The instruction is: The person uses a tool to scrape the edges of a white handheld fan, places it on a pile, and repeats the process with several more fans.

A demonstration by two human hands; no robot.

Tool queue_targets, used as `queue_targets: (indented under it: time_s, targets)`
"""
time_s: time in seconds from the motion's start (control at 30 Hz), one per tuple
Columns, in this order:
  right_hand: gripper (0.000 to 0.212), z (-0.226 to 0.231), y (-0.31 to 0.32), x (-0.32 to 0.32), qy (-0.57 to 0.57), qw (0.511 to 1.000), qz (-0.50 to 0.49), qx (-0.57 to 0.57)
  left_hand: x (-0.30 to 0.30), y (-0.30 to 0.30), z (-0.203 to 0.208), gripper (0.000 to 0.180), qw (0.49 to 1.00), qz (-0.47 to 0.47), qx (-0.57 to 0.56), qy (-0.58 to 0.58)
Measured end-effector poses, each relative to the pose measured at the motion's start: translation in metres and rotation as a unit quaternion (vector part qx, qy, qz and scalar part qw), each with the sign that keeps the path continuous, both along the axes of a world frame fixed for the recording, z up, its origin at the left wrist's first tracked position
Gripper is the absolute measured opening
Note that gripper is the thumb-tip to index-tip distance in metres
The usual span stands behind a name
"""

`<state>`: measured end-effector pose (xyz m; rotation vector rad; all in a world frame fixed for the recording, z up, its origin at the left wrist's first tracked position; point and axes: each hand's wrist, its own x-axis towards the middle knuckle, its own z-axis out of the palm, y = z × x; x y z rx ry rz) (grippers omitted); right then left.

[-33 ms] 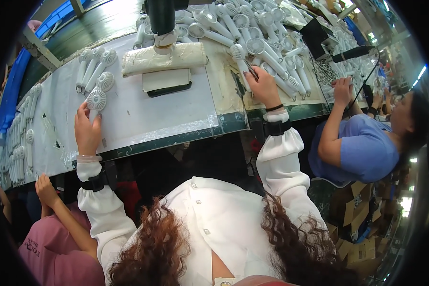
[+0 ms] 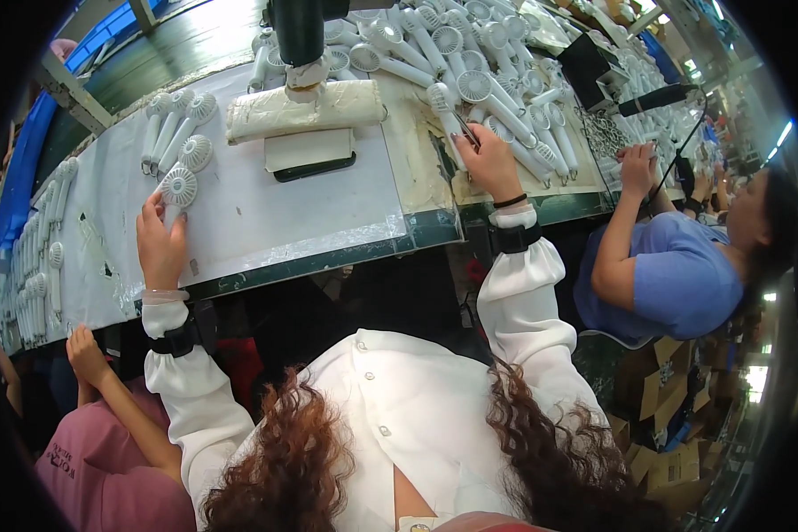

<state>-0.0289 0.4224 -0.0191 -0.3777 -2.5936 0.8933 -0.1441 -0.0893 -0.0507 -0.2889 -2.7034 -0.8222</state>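
Observation:
White handheld fans with round grilled heads lie over the worktable. At the left, my left hand (image 2: 160, 246) is closed at the lower end of one fan (image 2: 179, 187), its fingers and thumb hiding most of the handle. Another fan head (image 2: 195, 152) lies just beyond it. My right hand (image 2: 490, 162) is closed on a slim dark tool (image 2: 469, 133), perhaps tweezers; its tip lies by the handle of a fan (image 2: 441, 98) at the edge of the pile. Whether the right fingers also touch that handle I cannot tell.
A dark green machine head (image 2: 298, 35) stands over a padded, cream-wrapped block (image 2: 306, 110) in front of me. A large fan pile (image 2: 496, 53) covers the far right. Several fans stand in rows at far left. One co-worker in blue (image 2: 656, 275) sits right, another in pink (image 2: 106, 452) left.
My left hand has shifted very slightly to the left. The right hand, the tool and the fans around it look the same.

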Motion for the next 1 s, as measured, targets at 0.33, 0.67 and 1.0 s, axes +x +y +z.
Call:
queue_targets:
  time_s: [0.33,0.67,1.0]
  targets:
    - [0.025,0.017,-0.006,0.000,0.116,0.981,-0.004,0.153,0.002,0.003,0.014,0.041,0.999,-0.027,-0.020,-0.003]
    - [0.024,0.022,-0.052,0.012,0.031,0.992,0.124,-0.017,0.028,0.044,0.028,0.034,0.989,-0.023,-0.085,0.122]
    - [0.024,0.015,-0.050,0.006,0.100,0.956,0.245,0.127,0.071,0.080,0.015,0.028,0.990,-0.057,-0.007,0.130]
